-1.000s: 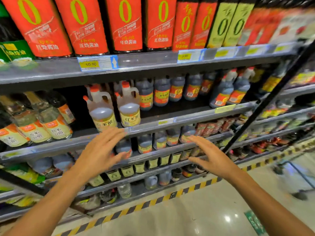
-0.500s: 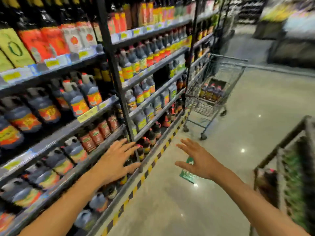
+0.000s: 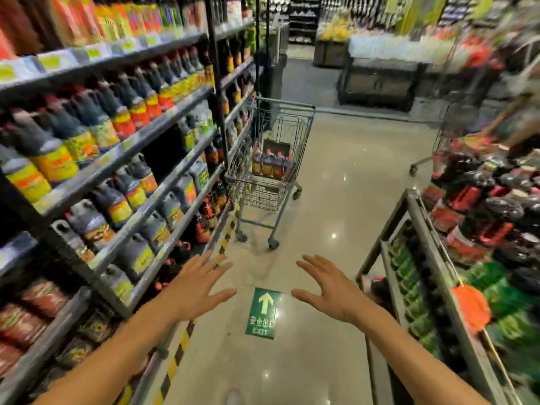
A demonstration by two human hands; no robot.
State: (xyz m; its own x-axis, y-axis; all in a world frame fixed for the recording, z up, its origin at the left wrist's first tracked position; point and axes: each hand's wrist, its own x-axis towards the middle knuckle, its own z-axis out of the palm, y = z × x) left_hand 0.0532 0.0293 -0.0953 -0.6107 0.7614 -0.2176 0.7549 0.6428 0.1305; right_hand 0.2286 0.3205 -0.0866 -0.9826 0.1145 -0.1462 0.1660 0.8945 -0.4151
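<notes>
Floor sign (image 3: 264, 312): green, pale arrow. Shelf-base tape (image 3: 173, 367): yellow-black diagonal stripes. Shopping cart (image 3: 263, 194): grey wire mesh. Shelf bottles (image 3: 122, 115): dark, red and yellow labels. Floor (image 3: 344, 206): glossy beige.

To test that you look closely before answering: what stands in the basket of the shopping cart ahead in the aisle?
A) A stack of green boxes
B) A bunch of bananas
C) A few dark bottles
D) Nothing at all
C: a few dark bottles with orange labels stand upright side by side inside the wire basket of the shopping cart.
</notes>
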